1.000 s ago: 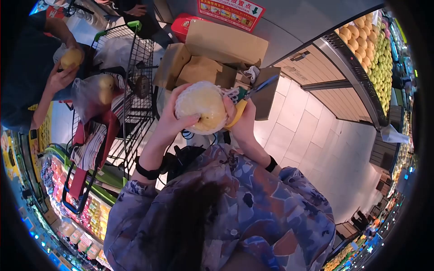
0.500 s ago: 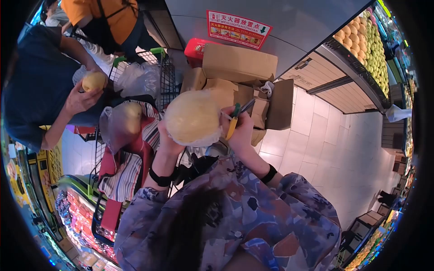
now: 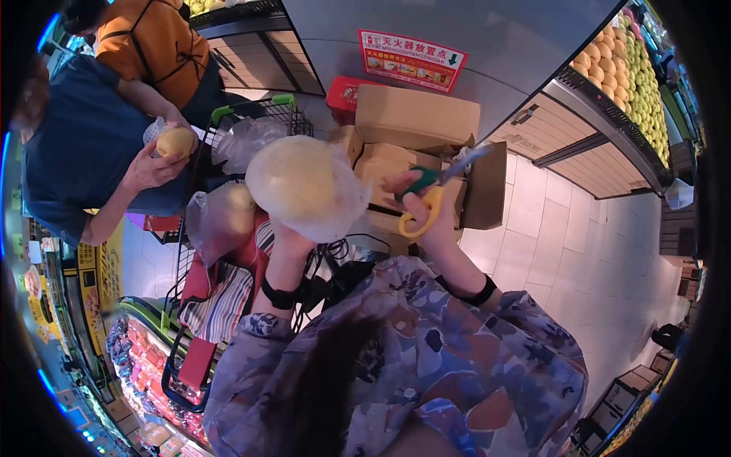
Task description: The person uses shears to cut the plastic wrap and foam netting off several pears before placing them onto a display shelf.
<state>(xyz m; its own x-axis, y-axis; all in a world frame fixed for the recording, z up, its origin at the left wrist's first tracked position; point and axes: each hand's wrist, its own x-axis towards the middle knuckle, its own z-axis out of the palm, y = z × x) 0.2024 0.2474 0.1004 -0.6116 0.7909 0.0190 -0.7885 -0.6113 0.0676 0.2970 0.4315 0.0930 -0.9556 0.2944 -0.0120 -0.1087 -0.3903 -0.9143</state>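
A large pale-yellow pomelo in clear plastic wrap rests in my left hand, whose fingers are mostly hidden beneath it. My right hand grips scissors with one green and one yellow handle. Their blurred blades point up and to the right, away from the fruit. Loose plastic wrap hangs at the pomelo's right side, apart from the scissors. Beyond my right hand stands an open cardboard box. Close to my left hand, a bagged yellowish fruit lies on a striped cloth bag.
A shopping cart holding plastic bags stands at left. Beside it, a person in dark blue holds a yellow fruit; another in orange stands behind. A red box and a fruit display are farther back.
My right hand has moved right, away from the pomelo, and the scissors have swung out with their blades up and right. The pomelo has shifted left and slightly up.
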